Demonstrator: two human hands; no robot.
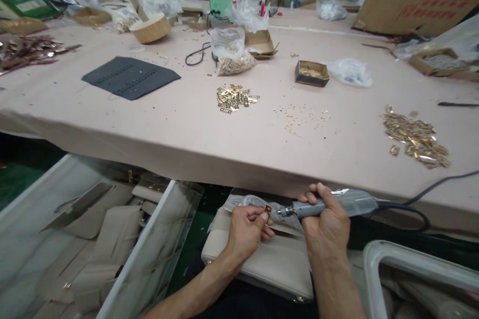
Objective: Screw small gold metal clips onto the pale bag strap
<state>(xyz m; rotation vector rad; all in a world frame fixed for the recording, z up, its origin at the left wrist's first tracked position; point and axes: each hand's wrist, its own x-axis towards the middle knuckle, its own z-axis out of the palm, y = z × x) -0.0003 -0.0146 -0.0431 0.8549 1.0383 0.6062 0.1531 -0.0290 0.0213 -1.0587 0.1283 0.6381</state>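
Between the left hand's [247,227] fingers [262,218] sits a small gold clasp [268,208], pinched tight over the beige bag [269,264] on the lap, while the right hand [327,224] clenches a grey electric screwdriver [337,204], tip at the clasp, just below the table [187,124] edge.

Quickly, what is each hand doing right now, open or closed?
Left hand: closed, pinching a small metal piece.
Right hand: closed around a grey power tool.
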